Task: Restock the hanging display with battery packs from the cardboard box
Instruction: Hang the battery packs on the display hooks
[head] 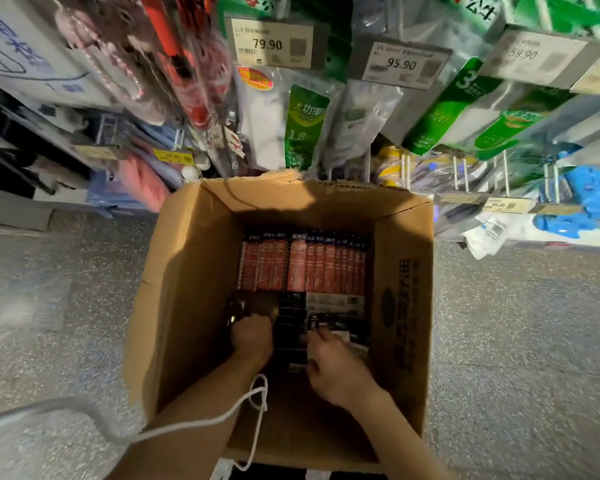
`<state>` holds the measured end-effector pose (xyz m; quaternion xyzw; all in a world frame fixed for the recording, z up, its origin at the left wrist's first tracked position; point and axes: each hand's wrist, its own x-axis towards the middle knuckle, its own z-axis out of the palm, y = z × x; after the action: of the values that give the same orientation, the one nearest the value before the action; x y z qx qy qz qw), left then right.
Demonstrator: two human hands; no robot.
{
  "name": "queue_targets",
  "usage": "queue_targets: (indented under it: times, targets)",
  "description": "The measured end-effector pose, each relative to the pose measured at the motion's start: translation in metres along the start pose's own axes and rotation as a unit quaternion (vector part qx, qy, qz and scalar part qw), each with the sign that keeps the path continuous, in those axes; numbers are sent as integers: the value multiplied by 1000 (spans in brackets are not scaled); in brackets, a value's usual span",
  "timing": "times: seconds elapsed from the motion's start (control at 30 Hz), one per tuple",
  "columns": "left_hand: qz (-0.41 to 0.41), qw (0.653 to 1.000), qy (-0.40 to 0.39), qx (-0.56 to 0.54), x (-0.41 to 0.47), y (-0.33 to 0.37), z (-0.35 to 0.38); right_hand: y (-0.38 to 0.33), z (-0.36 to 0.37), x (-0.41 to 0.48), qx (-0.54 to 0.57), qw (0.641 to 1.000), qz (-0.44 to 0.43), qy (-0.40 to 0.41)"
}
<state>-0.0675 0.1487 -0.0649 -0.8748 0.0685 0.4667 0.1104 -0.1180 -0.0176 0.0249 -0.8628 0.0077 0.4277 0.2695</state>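
Cardboard box (187, 289) holds the battery packs (302, 268), rowed just beyond both hands. Left hand (252, 336) curls among dark packs, grip unclear; right hand (329, 362) rests loose fingers on them. Restocking looks barely begun: the hanging display (305, 126) waits beyond.

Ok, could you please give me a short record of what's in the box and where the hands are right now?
box: open cardboard box on the floor, below the hanging display
far row: red battery packs, packed side by side
near row: black packs
left hand: inside box, fingers curled; grip unclear
right hand: resting on black packs
price tags: 79.90 and 95.90 overhead
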Motion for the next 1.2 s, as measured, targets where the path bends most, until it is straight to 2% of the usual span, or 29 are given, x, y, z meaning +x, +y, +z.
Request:
queue_targets:
  times: [0.13,0.33,0.67,0.87,0.97,1.1,1.2]
  targets:
    - [5,996,-1,91,-1,3,-4,5,5,0,11,1000,-6,-9]
    - [17,993,19,113,-3,3,-6,7,9,-2,34,999,-15,-25]
    - [-1,1000,19,9,9,2,-11,11,1,-12,76,997,-28,-7]
    - [-24,996,33,-74,-23,-21,-31,8,-5,-28,104,994,-27,10]
    - [-30,993,64,-97,-53,-30,-54,1,-8,-40,122,992,-35,22]
    - [-28,981,151,-116,-114,-40,-88,-7,-18,-59,204,977,-20,53]
    - [1,958,244,-148,-171,-52,-109,-15,-37,-79,345,934,-25,86]
